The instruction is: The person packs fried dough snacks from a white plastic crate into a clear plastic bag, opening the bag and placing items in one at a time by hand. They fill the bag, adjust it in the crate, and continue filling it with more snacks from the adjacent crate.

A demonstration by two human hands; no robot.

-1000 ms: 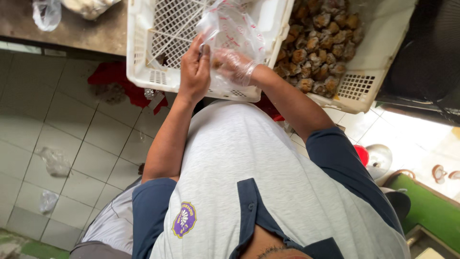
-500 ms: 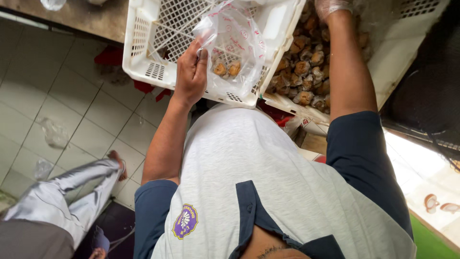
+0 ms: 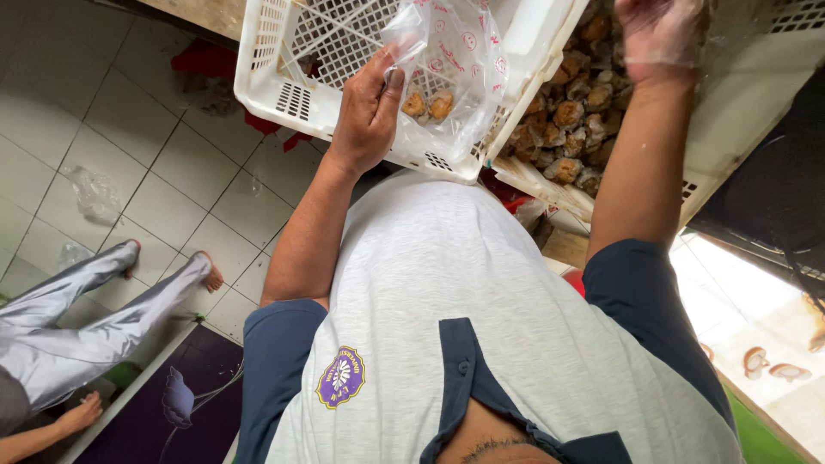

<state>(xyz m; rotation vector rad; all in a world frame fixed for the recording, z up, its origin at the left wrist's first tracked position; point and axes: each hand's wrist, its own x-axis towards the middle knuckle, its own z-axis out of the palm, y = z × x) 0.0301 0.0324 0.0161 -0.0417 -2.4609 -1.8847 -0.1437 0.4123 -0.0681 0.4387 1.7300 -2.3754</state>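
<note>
The left hand (image 3: pixel 368 110) kept pinching the clear plastic bag (image 3: pixel 451 77) with 2 brown fried pieces (image 3: pixel 428 105) over the white plastic crate (image 3: pixel 296 64), while the gloved right hand (image 3: pixel 660 34) had moved to the brown pile (image 3: pixel 571 116), its grip hidden.

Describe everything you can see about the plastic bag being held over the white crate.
The plastic bag is clear and thin with small pink printed marks, crinkled and hanging open at the top. The left hand pinches its upper edge. Two brown fried-looking pieces sit at its bottom. It hangs against the white crate.
</note>
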